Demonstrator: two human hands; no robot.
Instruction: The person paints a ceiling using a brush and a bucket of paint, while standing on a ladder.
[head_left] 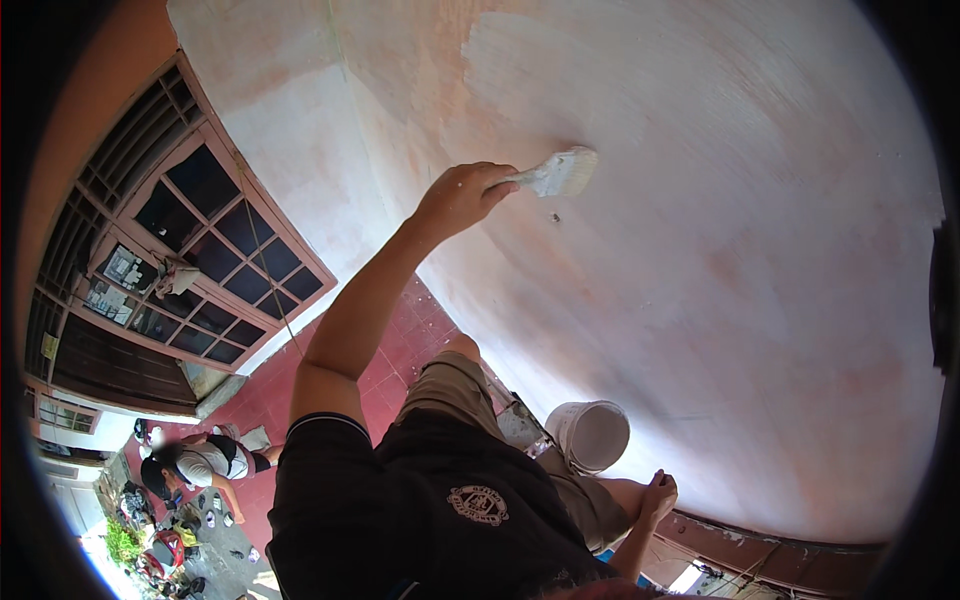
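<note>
High on the rough, pink-blotched plaster wall, my left hand grips a wide, flat paintbrush, bristles pressed flat to spread white paint. Below, my right hand curls loosely, holding nothing, beside the round white paint bucket, kept within reach.

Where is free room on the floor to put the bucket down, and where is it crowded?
The red tiled floor is bare between the window wall and the painter's leg. It is crowded lower left, where another person crouches among small things.
</note>
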